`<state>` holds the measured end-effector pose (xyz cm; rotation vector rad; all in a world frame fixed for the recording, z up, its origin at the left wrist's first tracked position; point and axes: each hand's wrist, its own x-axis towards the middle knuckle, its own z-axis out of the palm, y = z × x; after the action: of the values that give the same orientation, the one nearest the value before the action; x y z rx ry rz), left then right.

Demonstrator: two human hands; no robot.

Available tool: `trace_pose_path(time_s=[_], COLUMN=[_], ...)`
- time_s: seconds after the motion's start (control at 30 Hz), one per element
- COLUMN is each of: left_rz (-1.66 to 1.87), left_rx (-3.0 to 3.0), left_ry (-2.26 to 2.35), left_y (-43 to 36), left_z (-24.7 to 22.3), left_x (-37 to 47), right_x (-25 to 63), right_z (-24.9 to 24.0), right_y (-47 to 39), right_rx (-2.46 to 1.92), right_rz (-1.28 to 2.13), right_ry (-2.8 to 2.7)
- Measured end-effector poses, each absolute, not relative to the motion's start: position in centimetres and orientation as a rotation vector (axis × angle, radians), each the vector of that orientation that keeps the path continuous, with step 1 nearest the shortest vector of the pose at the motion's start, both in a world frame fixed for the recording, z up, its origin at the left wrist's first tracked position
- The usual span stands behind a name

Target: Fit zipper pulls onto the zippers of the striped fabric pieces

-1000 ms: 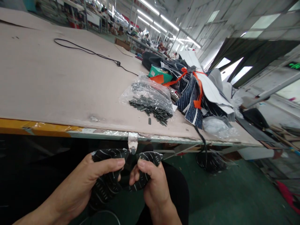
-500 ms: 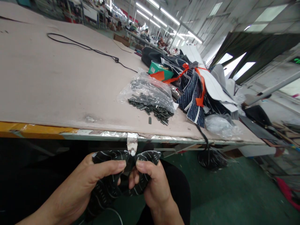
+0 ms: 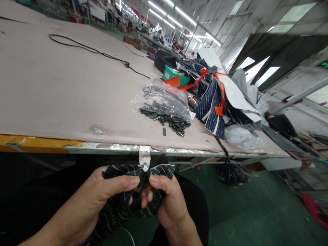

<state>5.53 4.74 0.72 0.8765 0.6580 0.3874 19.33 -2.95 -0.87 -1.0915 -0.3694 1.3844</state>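
Note:
Dark patterned fabric with white printed lines is gathered between my two hands, just below the table edge. My left hand pinches its left part, thumb on top. On the other side, my right hand grips the right part the same way, its fingers curled underneath. Between the thumbs, the fabric meets the tip of a small whitish metal piece fixed to the table edge. Folds hide what lies between the fingertips.
On the table lies a clear plastic bag spilling small dark flat pieces. Behind it are a green box and a heap of navy patterned fabric with orange ties. A black cord runs across the left side.
Both hands keep their hold on the fabric at the metal piece. My left thumb has shifted slightly to the right; otherwise little differs.

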Motion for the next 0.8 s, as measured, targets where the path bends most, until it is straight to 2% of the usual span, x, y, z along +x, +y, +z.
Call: trace_pose_path(time_s=[0.8], left_rz=[0.403], left_rx=[0.914], left_ry=[0.72], left_y=[4.67], left_z=[0.59], left_x=[5.3], right_x=[18.89], right_z=[-0.45], right_y=[-2.78], right_rx=[-1.06], right_rz=[1.368], right_ry=[-0.353])
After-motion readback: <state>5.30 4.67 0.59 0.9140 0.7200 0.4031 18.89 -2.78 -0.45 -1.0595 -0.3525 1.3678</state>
